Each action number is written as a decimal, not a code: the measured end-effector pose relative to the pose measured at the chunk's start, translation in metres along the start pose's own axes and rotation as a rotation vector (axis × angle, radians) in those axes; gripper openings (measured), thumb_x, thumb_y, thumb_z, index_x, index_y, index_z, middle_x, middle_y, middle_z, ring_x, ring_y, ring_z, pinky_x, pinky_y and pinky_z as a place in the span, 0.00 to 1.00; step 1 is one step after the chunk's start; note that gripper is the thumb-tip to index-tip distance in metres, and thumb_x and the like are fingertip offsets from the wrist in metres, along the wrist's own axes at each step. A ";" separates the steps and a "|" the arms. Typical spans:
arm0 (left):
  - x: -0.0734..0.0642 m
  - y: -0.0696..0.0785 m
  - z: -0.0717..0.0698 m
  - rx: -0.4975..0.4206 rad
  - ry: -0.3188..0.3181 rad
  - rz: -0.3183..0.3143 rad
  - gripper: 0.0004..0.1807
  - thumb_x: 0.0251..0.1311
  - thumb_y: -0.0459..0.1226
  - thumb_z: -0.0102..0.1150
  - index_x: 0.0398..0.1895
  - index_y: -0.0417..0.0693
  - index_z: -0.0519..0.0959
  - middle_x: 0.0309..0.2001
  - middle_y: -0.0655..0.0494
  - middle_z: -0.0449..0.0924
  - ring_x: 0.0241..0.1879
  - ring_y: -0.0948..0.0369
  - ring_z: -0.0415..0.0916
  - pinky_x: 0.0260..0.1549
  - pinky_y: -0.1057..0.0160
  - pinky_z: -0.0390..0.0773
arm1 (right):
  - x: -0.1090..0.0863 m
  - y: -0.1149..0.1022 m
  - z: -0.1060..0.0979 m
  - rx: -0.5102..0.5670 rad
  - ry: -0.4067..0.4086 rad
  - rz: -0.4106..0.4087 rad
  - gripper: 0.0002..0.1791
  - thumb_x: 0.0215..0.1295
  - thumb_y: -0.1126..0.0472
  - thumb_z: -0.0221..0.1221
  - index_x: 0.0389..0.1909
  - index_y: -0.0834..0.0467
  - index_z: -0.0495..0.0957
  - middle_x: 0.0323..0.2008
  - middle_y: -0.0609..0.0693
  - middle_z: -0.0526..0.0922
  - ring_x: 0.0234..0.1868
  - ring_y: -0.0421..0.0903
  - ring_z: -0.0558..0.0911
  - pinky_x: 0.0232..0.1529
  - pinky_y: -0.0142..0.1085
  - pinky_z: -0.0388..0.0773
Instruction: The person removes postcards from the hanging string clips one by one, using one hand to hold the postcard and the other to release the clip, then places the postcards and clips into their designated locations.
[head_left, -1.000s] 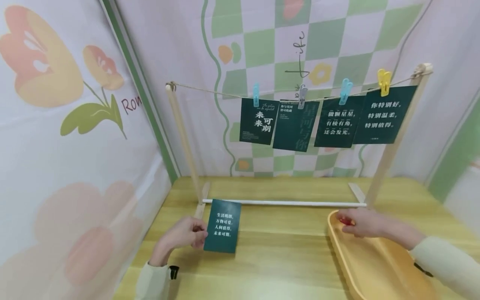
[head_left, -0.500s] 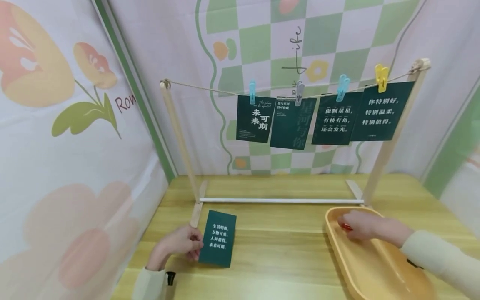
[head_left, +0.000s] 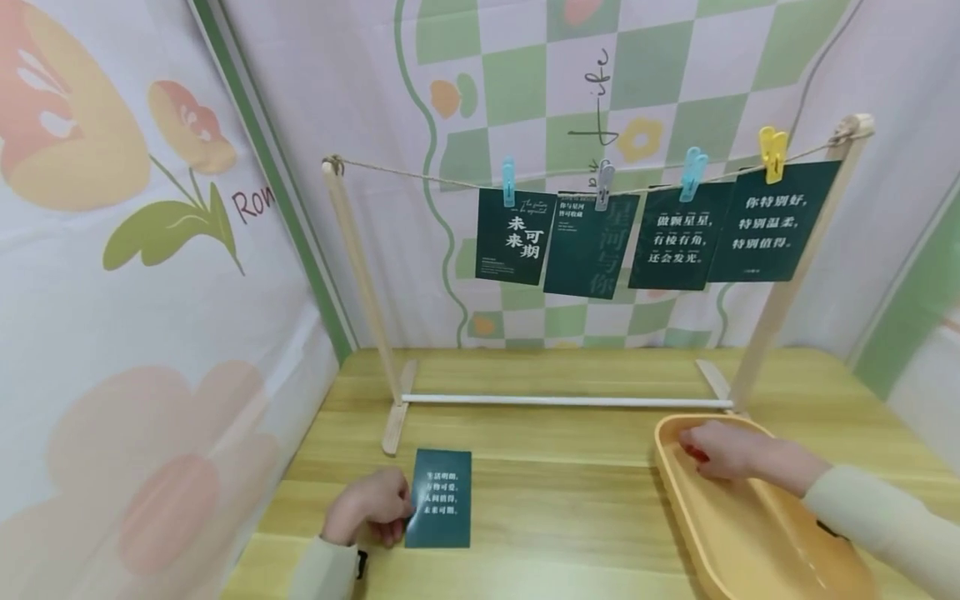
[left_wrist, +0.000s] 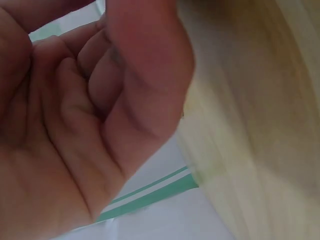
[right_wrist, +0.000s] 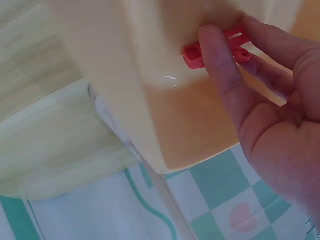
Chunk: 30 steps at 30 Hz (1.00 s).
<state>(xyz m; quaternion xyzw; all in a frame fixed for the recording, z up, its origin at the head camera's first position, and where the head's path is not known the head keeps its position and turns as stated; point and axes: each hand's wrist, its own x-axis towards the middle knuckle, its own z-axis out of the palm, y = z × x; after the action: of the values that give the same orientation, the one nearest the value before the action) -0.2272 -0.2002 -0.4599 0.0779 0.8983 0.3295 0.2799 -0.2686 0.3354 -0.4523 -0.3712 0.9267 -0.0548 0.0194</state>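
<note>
On a desk (head_left: 562,483), a wooden frame (head_left: 359,275) suspends four cards (head_left: 592,250), facing outward, presumably for reading. A yellow tray (head_left: 742,542) sits handily at right. The left hand (head_left: 375,504) pinches a loose card (head_left: 438,500) near the frame's left foot, by its edge, apparently sparing the lettering; the right hand (head_left: 723,450) pinches a red clip (right_wrist: 194,56) inside the tray.

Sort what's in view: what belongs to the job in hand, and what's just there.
Apparently part of the job:
unclipped green card
red clip
orange tray
wooden stand
cord
four hanging cards
clips on the cord

Just there:
checked backdrop
flowered side cloth
tabletop, merely the work surface
</note>
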 end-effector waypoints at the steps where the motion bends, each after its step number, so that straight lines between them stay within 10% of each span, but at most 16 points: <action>1: 0.000 0.001 0.001 0.001 -0.002 -0.012 0.10 0.64 0.31 0.56 0.23 0.41 0.76 0.16 0.49 0.79 0.13 0.61 0.75 0.13 0.66 0.76 | 0.000 0.000 -0.001 -0.001 -0.011 0.009 0.19 0.38 0.69 0.66 0.20 0.49 0.65 0.17 0.33 0.60 0.21 0.29 0.60 0.22 0.25 0.57; 16: -0.002 -0.008 -0.007 0.059 0.002 -0.064 0.11 0.65 0.33 0.57 0.23 0.44 0.75 0.15 0.52 0.78 0.12 0.63 0.74 0.14 0.69 0.71 | 0.000 -0.017 -0.024 -0.024 -0.105 0.126 0.16 0.45 0.63 0.67 0.21 0.50 0.67 0.17 0.37 0.64 0.20 0.34 0.63 0.21 0.30 0.60; 22: -0.009 -0.009 -0.013 0.031 0.016 0.014 0.10 0.66 0.33 0.56 0.25 0.42 0.74 0.16 0.52 0.78 0.13 0.62 0.74 0.16 0.67 0.73 | 0.007 -0.017 -0.057 0.074 -0.100 0.119 0.12 0.54 0.58 0.69 0.31 0.59 0.78 0.27 0.49 0.83 0.26 0.42 0.79 0.29 0.35 0.76; 30: -0.006 -0.001 -0.021 -0.021 0.087 0.160 0.11 0.70 0.35 0.51 0.29 0.39 0.74 0.16 0.54 0.75 0.15 0.62 0.71 0.18 0.65 0.72 | 0.025 -0.022 -0.105 0.083 -0.044 0.062 0.07 0.62 0.57 0.64 0.34 0.57 0.80 0.27 0.40 0.80 0.27 0.32 0.73 0.28 0.33 0.73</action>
<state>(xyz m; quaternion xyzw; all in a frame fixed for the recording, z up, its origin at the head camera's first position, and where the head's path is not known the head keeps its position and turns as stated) -0.2335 -0.2142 -0.4444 0.1318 0.8970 0.3635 0.2142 -0.2796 0.3112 -0.3455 -0.3422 0.9341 -0.0842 0.0569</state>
